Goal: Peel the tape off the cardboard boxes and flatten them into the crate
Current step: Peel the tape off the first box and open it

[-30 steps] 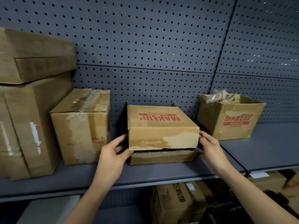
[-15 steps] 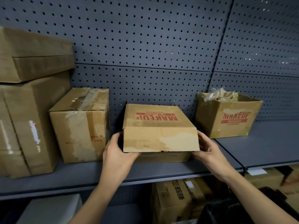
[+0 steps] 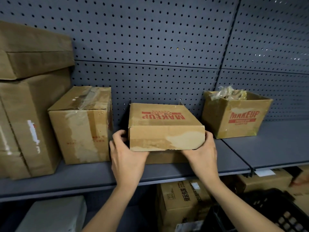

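The left hand point(image 3: 127, 156) and right hand point(image 3: 200, 153) grip the cardboard box point(image 3: 167, 136) between them by its sides; probably light and easily dented (worn card), so support it underneath.

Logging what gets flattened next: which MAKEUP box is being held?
The middle box, print upside down, gripped by the left hand and right hand; the open right box stands untouched.

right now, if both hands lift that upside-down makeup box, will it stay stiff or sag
Probably light: the left hand and right hand grip the makeup box only by its lower corners. It may flex, since flaps look loose at the back. Its torn paper face likely gives grip.
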